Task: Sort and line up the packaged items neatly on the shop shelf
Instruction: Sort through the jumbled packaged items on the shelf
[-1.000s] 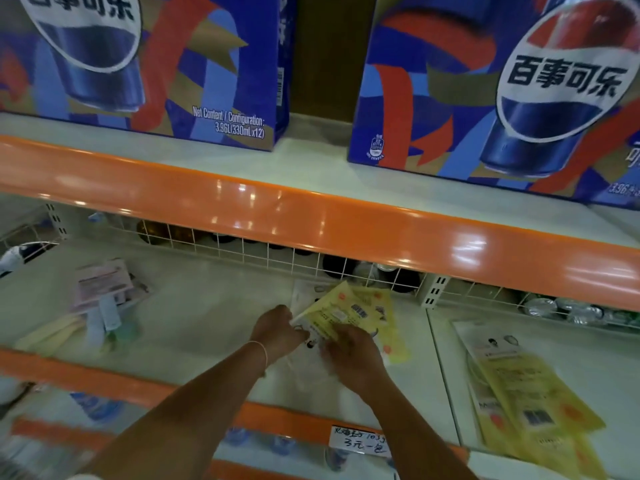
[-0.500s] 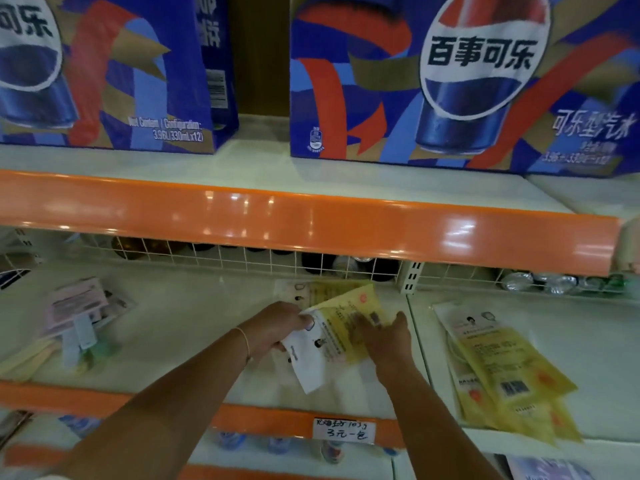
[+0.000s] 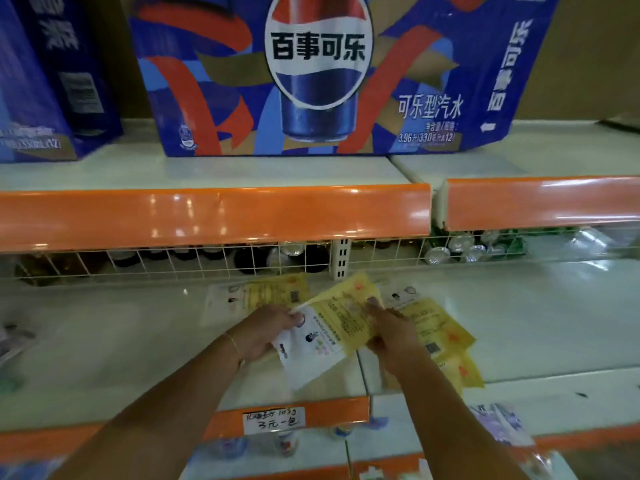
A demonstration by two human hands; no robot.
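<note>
Held packet (image 3: 332, 327): flat yellow-and-white sachet, gripped by both hands above the white shelf (image 3: 114, 341), over the seam where two shelf panels meet. Long axis diagonal: white header end points down-left toward the shelf's front edge, yellow end points up-right toward the wire back fence (image 3: 207, 261). Printed face up, tilted slightly toward the camera.

Left hand (image 3: 266, 332): grip closed on the packet's left edge, thumb on top near the white header, fingers under it. Right hand (image 3: 389, 329): grip holding the packet's right side, fingertips pressed on the yellow face, the rest of the hand curled below it.

Second packet (image 3: 263, 296) lies flat on the shelf behind the left hand, long axis roughly left-right, white end to the left. Yellow pile (image 3: 440, 337) lies on the right panel, partly hidden by the right wrist, long axis diagonal with the white end up-left.

Versus 0.5 s ago: the held packet keeps the same diagonal heading and the same two-handed hold, but it now sits over the panel seam, next to the yellow pile, where before it hung clear to the left of the seam. The view has also swung right; the blue cola carton (image 3: 311, 74) on the upper shelf is now centred.

Handwritten price tag (image 3: 273, 419) on the orange front strip below the hands.
</note>
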